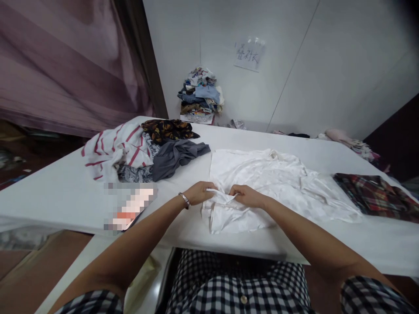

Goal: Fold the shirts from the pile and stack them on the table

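Note:
A white shirt [275, 174] lies spread and wrinkled across the table in front of me. My left hand [199, 192] is closed on the edge of its cloth near the left end. A short way to the right, my right hand [248, 196] pinches the same strip of white fabric, so a fold is stretched between the two hands. Below this strip, the nearer part of the shirt rests on the tabletop. My fingertips are partly hidden in the cloth.
A heap of clothes, with a red-striped white garment [114, 148] and a dark grey one [178, 157], lies at left. A blurred-out phone-like object [134, 209] is nearer me. A plaid garment [376, 194] lies at right. A clothes stack [201, 93] stands behind the white table [65, 192].

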Available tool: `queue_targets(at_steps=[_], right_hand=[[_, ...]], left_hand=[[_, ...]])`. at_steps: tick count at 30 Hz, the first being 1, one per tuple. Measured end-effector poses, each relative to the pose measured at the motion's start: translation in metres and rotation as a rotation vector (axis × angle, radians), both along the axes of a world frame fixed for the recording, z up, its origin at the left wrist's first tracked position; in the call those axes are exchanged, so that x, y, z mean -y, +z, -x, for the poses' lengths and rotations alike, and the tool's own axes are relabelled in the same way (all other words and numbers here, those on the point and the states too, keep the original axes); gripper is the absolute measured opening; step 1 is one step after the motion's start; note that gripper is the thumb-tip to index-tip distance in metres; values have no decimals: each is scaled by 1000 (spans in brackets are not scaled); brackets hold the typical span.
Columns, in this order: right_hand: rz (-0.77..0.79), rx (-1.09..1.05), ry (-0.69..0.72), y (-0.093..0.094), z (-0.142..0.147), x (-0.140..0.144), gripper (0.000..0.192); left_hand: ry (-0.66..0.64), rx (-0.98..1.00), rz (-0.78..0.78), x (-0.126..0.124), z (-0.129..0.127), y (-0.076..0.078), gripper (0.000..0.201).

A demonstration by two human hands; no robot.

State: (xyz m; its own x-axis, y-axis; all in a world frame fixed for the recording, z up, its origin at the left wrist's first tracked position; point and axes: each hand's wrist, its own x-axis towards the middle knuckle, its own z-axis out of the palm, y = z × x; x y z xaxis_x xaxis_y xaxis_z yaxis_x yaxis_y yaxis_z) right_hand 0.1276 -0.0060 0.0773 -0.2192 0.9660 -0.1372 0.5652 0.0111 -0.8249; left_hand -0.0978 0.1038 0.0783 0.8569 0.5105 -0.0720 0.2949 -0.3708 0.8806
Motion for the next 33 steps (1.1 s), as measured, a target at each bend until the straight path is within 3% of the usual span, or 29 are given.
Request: queue_targets(at_steps=[4,7,10,13,17,19,22,26,29,33], right_hand=[[-2,-41,60,5,1,2,48],[-49,-17,-15,5,-2,-9,42],[-37,207,-214,3,-10,-27,42],[-39,496,-263,3,-15,-37,49],[-304,611,-190,7,-12,-20,43],[-458,614,-106,6,-10,-2,40],[-604,629,-34,-1,-10,28,38],[-674,656,-38,-11,-20,64,39],[-612,709,-60,-16,-36,80,43],[-320,781,-174,-28,-63,87,52]], left_hand=[[152,22,41,-5,-12,-7,18],[325,-63,28,-11,-22,-11,15],[510,-188,35,-19,-32,-15,14],[617,-228,31,-24,-37,-17,25],[674,-201,-6,-20,-29,-18,49],[692,-157,-131,-10,-21,-17,54],[581,-43,-474,17,-14,-14,47],[183,52,-801,55,-15,-16,46],[47,-61,-882,63,-19,-27,55],[44,-267,-849,45,-23,-46,60]])
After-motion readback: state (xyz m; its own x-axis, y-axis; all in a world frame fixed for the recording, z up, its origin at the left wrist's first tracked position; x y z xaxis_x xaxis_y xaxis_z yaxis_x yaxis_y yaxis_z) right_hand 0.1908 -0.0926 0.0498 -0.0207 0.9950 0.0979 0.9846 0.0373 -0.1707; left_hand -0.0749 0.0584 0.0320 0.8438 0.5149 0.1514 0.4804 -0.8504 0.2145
